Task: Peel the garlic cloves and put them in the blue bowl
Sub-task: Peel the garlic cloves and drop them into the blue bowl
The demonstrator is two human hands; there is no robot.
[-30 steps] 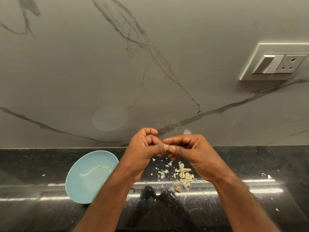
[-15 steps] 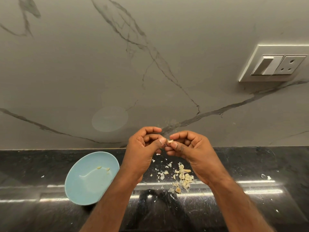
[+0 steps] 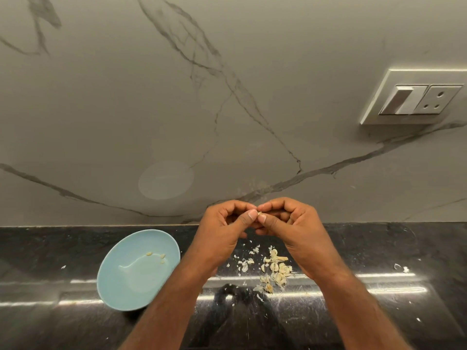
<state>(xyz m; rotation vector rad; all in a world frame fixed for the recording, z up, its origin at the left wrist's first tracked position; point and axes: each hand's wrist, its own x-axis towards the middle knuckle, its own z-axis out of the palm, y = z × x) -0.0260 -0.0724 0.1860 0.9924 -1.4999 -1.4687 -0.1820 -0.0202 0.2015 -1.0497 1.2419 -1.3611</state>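
My left hand point(image 3: 222, 231) and my right hand point(image 3: 290, 228) meet above the black counter, and the fingertips of both pinch one small garlic clove point(image 3: 259, 212), mostly hidden between thumbs and forefingers. Below the hands lies a pile of garlic cloves and loose skins point(image 3: 274, 270) on the counter. The blue bowl point(image 3: 121, 286) sits to the left of my left forearm, with three small peeled pieces point(image 3: 155, 255) inside it.
A black polished counter point(image 3: 379, 311) runs along the bottom, with scattered skin flecks point(image 3: 400, 267) at the right. A grey marbled wall point(image 3: 177, 97) rises behind it, carrying a white switch and socket plate point(image 3: 419, 98) at the upper right.
Both hands have risen a little toward the wall and their fingertips have shifted on the clove; the bowl and the pile have not moved on the counter.
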